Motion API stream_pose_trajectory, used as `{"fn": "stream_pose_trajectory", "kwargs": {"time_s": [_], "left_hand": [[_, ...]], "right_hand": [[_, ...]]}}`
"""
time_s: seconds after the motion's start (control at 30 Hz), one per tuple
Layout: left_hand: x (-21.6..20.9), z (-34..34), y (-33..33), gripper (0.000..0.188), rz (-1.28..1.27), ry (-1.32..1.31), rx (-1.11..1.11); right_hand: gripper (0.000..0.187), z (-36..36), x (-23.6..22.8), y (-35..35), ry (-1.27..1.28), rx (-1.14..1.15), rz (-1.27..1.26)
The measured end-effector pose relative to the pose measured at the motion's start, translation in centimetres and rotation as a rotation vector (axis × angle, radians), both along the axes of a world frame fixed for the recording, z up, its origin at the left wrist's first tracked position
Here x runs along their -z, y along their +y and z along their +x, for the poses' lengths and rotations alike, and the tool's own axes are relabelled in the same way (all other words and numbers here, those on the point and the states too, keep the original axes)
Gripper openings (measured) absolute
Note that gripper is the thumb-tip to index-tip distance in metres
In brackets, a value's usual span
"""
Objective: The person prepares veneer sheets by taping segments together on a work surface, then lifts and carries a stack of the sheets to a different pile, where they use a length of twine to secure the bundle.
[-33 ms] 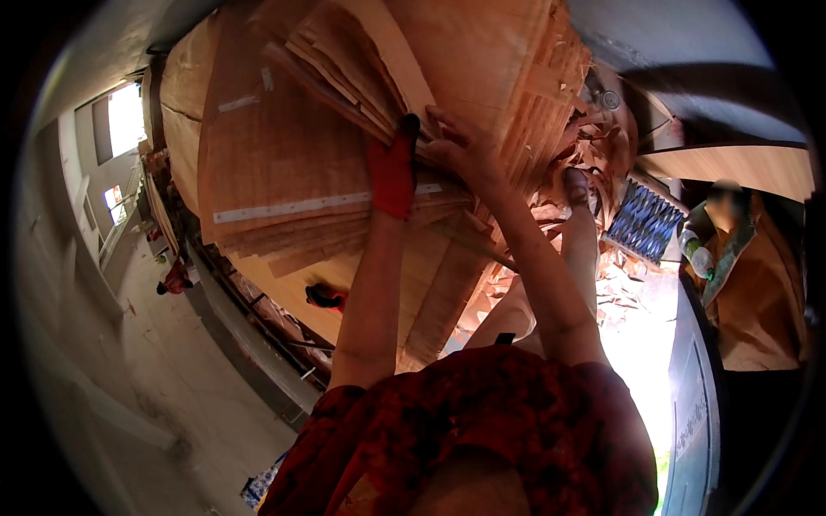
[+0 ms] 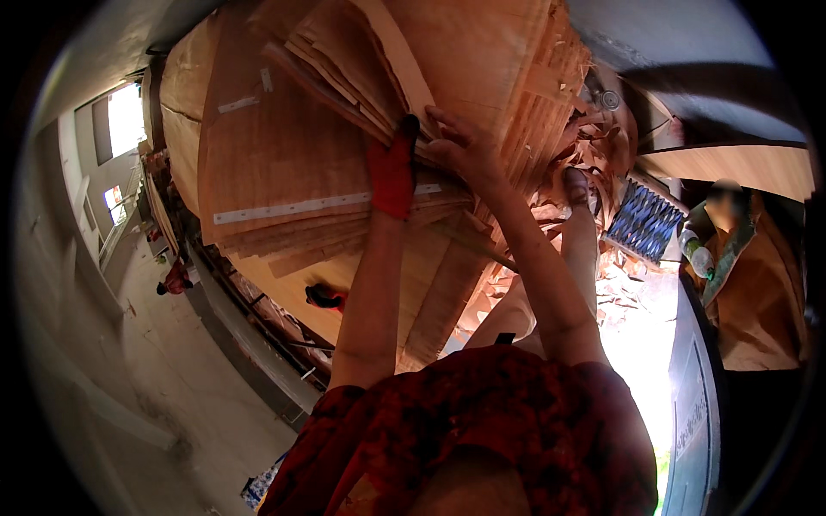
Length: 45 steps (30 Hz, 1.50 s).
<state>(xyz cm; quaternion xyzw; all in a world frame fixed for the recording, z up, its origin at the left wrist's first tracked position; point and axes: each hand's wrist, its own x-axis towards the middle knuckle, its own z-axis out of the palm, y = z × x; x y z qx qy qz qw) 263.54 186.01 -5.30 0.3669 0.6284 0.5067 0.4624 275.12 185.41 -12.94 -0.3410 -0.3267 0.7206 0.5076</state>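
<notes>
My left hand [image 2: 393,176], in a red glove with dark fingertips, is closed on the near end of a bundle of thin wood veneer sheets [image 2: 340,73]. These sheets fan upward and bend away from the stack. Bare, my right hand [image 2: 471,156] is just right of the glove, fingers apart, its fingertips at the edge of the outermost sheet. Beneath both hands lies a broad veneer stack [image 2: 292,163] with a strip of pale perforated tape [image 2: 301,208] across it. A loose red and black glove [image 2: 325,297] rests on the lower boards, left of my left forearm.
Torn veneer scraps [image 2: 594,150] pile up right of the stack, around my foot. A blue lattice-like panel [image 2: 647,220] stands beside them. Another person [image 2: 727,211] is at the right near brown sheets [image 2: 757,301]; a farther person [image 2: 175,278] is at the left. A blue-grey door [image 2: 693,404] is lower right.
</notes>
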Motion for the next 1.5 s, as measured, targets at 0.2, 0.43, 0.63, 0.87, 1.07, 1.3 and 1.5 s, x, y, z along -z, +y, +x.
{"fn": "stream_pose_trajectory", "kwargs": {"time_s": [0.2, 0.43, 0.63, 0.87, 1.07, 1.3, 1.5], "left_hand": [[-0.3, 0.1, -0.2, 0.051, 0.005, 0.004, 0.019], [-0.5, 0.2, -0.4, 0.054, -0.009, 0.021, 0.020], [-0.5, 0.5, -0.4, 0.051, -0.016, 0.114, 0.015], [0.4, -0.6, -0.7, 0.050, -0.012, 0.146, -0.052], [-0.3, 0.3, -0.7, 0.046, -0.051, 0.111, -0.062], [-0.1, 0.0, -0.7, 0.046, -0.080, 0.118, -0.084], [-0.2, 0.1, -1.0, 0.047, -0.048, 0.134, -0.090]], "right_hand": [[0.045, 0.6, -0.4, 0.5, 0.001, -0.073, -0.106], [0.017, -0.3, -0.4, 0.2, 0.397, 0.103, -0.150], [0.008, -0.9, 2.1, 0.1, -0.217, 0.309, 0.243], [0.027, -0.2, -1.7, 0.2, -0.170, 0.277, 0.032], [0.031, -1.1, 0.2, 0.1, -0.289, 0.284, 0.047], [0.019, -2.1, 1.5, 0.1, -0.218, 0.370, 0.090], [0.016, -1.7, 0.4, 0.3, -0.377, 0.427, 0.365]]}}
